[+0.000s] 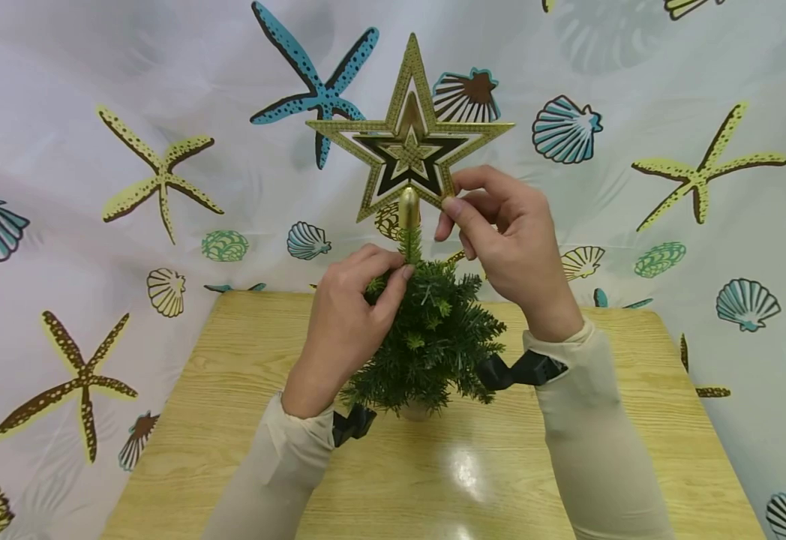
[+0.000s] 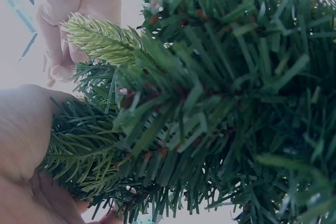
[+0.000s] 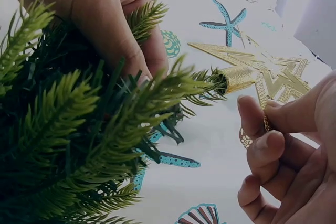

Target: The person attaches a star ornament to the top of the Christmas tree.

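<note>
Two hands at the top of a small artificial tree (image 1: 433, 337), which stands on a wood-grain table (image 1: 244, 360), roughly midway between left and right. Its pale base (image 1: 416, 411) shows only partly under the lowest branches.

Left hand (image 1: 352, 307): thumb and fingers drawn narrow, pinching among the greenery just below the top sprig (image 1: 409, 244). Likely reason: the sprig is slender and would bend if pushed from above, so a grip close to its tip steadies it. Exact contact hidden by needles in the left wrist view.

Right hand (image 1: 514, 232): thumb and finger pinch the lower right point of a gold star (image 1: 411, 154); remaining fingers curl loosely, apart from it. Holding by an outer point seems meant to leave the sleeve (image 1: 409, 210) underneath uncovered and to give some control over tilt.

Star position: above the tree, upright, face toward the near side. Its sleeve lines up with the sprig, needles at the mouth; how deep the tip goes in, cannot tell. With weight so high on a thin stem, it would probably lean if both hands let go.

Far side: patterned cloth (image 1: 184, 60), shells and starfish, hanging behind the table.
</note>
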### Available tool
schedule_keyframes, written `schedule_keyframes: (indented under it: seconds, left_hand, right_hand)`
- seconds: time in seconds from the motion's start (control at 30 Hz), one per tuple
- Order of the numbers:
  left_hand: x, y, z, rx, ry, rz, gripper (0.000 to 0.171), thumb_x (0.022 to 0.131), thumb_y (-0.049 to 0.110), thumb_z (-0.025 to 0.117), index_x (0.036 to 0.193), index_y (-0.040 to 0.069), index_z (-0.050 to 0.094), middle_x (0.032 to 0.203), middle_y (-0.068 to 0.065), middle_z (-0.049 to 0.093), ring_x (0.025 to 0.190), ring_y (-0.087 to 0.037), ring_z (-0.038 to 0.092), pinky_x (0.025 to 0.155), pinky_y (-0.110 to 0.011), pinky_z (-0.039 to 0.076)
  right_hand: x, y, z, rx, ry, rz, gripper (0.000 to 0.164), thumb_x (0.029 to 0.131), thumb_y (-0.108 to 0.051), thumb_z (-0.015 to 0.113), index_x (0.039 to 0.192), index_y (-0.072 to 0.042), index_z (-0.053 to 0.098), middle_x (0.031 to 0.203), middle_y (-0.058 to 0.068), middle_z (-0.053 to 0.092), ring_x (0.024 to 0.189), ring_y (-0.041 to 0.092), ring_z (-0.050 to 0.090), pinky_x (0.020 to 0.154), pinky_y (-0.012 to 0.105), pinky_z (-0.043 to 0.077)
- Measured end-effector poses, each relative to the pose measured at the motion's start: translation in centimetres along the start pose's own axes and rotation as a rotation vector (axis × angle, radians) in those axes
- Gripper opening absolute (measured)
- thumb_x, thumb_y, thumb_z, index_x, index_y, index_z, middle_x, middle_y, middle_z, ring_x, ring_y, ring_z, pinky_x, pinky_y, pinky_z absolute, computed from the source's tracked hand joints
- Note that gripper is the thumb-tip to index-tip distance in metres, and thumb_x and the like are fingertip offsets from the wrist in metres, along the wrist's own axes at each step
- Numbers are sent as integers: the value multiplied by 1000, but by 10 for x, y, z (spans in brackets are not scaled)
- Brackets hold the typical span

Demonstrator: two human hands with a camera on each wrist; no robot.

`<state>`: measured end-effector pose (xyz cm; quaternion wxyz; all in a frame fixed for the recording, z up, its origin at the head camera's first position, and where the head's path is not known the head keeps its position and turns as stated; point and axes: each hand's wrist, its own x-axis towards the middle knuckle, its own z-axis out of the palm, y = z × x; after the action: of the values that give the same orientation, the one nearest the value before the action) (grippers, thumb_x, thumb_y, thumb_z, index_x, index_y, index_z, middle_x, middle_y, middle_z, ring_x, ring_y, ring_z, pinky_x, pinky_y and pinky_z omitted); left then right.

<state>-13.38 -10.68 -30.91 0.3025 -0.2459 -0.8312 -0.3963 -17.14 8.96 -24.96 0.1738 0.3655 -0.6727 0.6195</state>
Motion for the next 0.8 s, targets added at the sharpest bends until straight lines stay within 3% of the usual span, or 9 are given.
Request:
schedule_keyframes:
  seconds: [0.23,0.57,0.8]
  left_hand:
    - [0,-1,0,1,12,3,11,100,8,69,101,1,77,96,-9,74,87,-24,72,77,-40,56]
    - [0,0,0,0,13,-9,12,100,9,69,103,1,78,97,-9,74,87,-24,71,76,-41,56]
    - [-1,-2,0,-10,26,-3,12,100,9,70,103,0,78,97,-10,74,88,-25,72,76,-42,56]
  right_hand:
    - [-2,1,2,-66,2,31,14,100,6,60,111,8,69,71,10,67,43,16,38,46,29,34]
    - [-7,3,5,-86,3,53,15,101,6,59,113,8,68,70,12,64,57,19,58,63,31,46]
    - [-9,5,6,-85,-5,67,10,102,5,59,107,6,67,69,10,63,48,20,48,57,31,40]
